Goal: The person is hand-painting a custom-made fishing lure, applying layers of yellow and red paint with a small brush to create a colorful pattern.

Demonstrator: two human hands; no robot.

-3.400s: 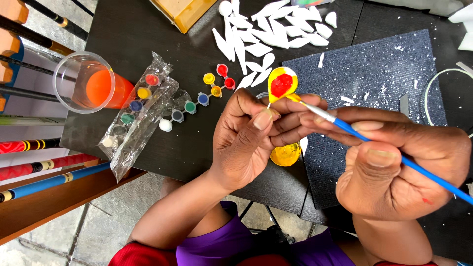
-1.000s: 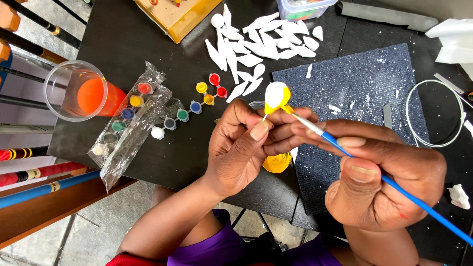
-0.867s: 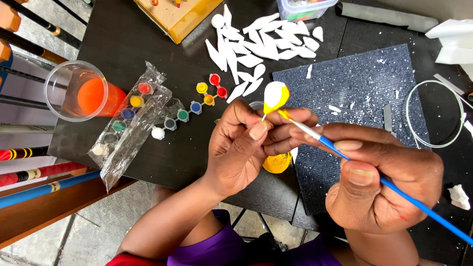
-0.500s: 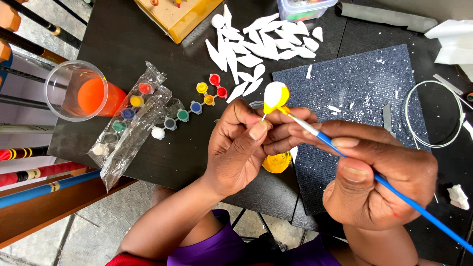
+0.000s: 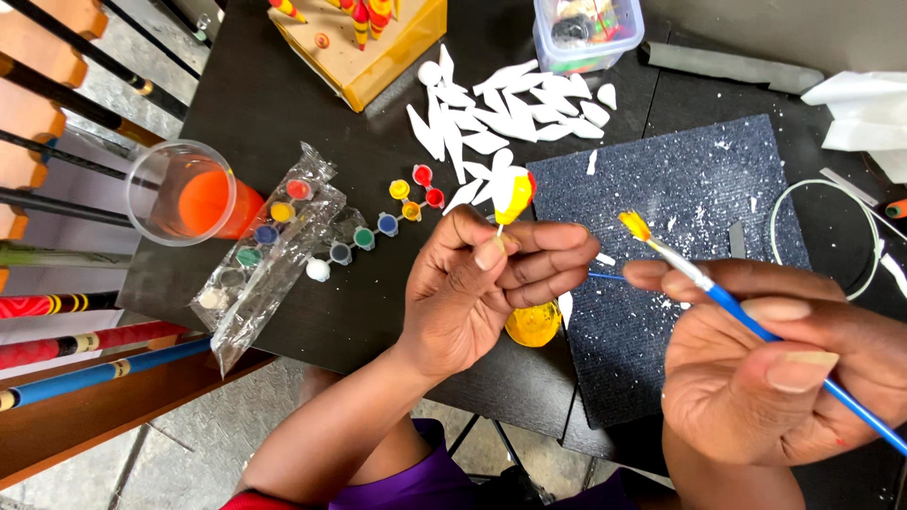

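Left hand (image 5: 477, 288) raised over black surface (image 5: 283, 104), palm up, fingers (image 5: 529, 260) pinching thin stem of petal-shaped piece (image 5: 515, 196). Piece upright, long axis pointing away from person, yellow-painted. Right hand (image 5: 784, 368) lower right, fingers clenched around blue brush (image 5: 756, 326); brush slants up-left, yellow tip just right of piece, apart from it.

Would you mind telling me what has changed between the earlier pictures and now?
The right hand has drawn the blue paintbrush away to the right, so its yellow-tipped bristles no longer touch the yellow-painted petal. The left hand still pinches that petal by its stem. The paint pots and orange cup stayed put.
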